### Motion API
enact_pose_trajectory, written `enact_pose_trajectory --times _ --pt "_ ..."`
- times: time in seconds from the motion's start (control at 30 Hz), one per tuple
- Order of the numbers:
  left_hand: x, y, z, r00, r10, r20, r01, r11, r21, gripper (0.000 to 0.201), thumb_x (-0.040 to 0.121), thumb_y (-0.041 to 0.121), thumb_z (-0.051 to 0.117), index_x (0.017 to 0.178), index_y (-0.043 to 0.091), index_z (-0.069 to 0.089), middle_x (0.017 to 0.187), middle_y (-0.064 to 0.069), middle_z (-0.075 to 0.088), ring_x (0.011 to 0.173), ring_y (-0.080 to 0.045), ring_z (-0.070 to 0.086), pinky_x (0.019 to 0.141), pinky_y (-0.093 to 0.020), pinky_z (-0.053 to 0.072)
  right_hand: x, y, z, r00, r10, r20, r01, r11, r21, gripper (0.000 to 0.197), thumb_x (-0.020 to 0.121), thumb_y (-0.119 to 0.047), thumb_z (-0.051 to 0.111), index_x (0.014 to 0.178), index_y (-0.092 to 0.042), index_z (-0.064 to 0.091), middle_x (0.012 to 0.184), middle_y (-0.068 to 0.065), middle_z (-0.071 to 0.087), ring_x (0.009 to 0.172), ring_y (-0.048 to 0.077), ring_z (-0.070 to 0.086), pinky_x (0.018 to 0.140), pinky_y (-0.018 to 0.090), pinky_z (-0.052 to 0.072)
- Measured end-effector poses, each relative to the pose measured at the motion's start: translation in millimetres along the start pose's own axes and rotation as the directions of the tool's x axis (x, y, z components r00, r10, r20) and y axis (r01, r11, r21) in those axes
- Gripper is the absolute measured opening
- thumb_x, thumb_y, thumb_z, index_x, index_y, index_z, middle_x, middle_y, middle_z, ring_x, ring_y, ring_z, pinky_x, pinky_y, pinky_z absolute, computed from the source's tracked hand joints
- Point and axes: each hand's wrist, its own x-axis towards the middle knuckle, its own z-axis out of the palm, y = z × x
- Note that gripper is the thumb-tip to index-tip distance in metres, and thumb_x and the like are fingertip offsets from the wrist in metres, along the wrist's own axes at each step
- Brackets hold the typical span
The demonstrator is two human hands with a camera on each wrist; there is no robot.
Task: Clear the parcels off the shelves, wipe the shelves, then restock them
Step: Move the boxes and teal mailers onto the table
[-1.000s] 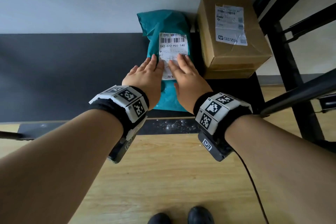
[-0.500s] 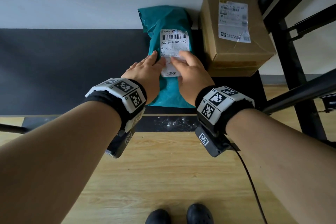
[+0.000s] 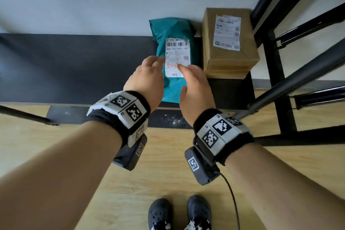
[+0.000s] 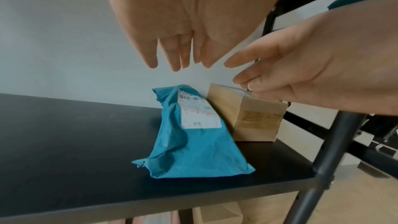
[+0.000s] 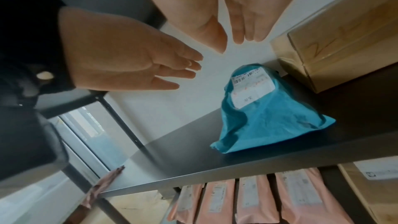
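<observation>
A teal mailer bag point(image 3: 174, 82) with a white label lies on the black shelf point(image 3: 74, 69), its far end against the wall. To its right, close beside it, stands a brown cardboard box point(image 3: 227, 58). Both my hands hover above the bag, fingers straight and holding nothing: the left hand point(image 3: 147, 76) over its left edge, the right hand point(image 3: 194, 84) over its right side. The left wrist view shows the left hand point(image 4: 183, 45) and right hand point(image 4: 301, 77) lifted clear of the bag point(image 4: 193, 142). The right wrist view shows the same gap above the bag point(image 5: 271, 122).
Black shelf posts and crossbars point(image 3: 276, 73) stand at the right. Several pink mailers point(image 5: 254, 200) and a cardboard box point(image 5: 370, 186) sit on the shelf below. The shelf's left part point(image 4: 64, 142) is bare. Wooden floor point(image 3: 130, 183) lies under my feet.
Both hands have lifted off the teal bag and drawn back toward me; they were pressing flat on its label. The bag stays put on the shelf.
</observation>
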Motion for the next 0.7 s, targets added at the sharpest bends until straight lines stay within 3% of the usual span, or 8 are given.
enact_pose_trajectory --times 0.13,0.27,0.5,0.7 --pt "-40 25 -26 0.999 -0.033 -0.016 0.031 0.996 -0.082 0.050 0.096 0.011 0.039 0.144 0.020 0.033 0.148 -0.003 0.032 0.130 -0.024 0.040 0.102 -0.036 0.038 -43 -29 -33 1.000 -0.006 -0.026 0.008 0.997 0.072 0.056 0.086 0.012 0.044 0.138 -0.008 0.042 0.141 0.009 0.038 0.133 0.019 0.034 0.103 0.010 0.019" --pt "-86 56 -49 0.999 -0.033 -0.005 0.032 0.986 -0.165 0.050 0.096 0.012 0.040 0.145 0.016 0.032 0.149 -0.005 0.033 0.133 -0.020 0.037 0.104 -0.029 0.033 -84 -58 -76 0.998 0.004 -0.070 0.003 0.995 0.097 0.053 0.087 0.010 0.044 0.137 -0.007 0.044 0.138 0.011 0.042 0.129 0.022 0.040 0.104 0.017 0.027" --pt "-170 115 -107 0.992 0.127 -0.025 -0.129 0.961 -0.243 0.047 0.096 0.010 0.041 0.143 0.014 0.037 0.141 -0.009 0.040 0.125 -0.025 0.046 0.103 -0.030 0.037 -153 -99 -156 0.982 -0.075 -0.171 0.085 0.995 0.054 0.051 0.085 0.011 0.046 0.134 -0.005 0.048 0.132 0.014 0.049 0.122 0.022 0.048 0.096 0.000 0.022" --pt "-206 190 -156 0.957 0.289 -0.027 -0.288 0.935 -0.207 0.046 0.098 0.017 0.040 0.143 0.019 0.034 0.141 -0.008 0.039 0.124 -0.025 0.045 0.098 -0.031 0.039 -198 -114 -252 0.928 -0.070 -0.367 0.065 0.998 -0.026 0.045 0.087 0.006 0.045 0.129 -0.009 0.054 0.127 0.008 0.054 0.114 0.014 0.049 0.093 0.005 0.026"
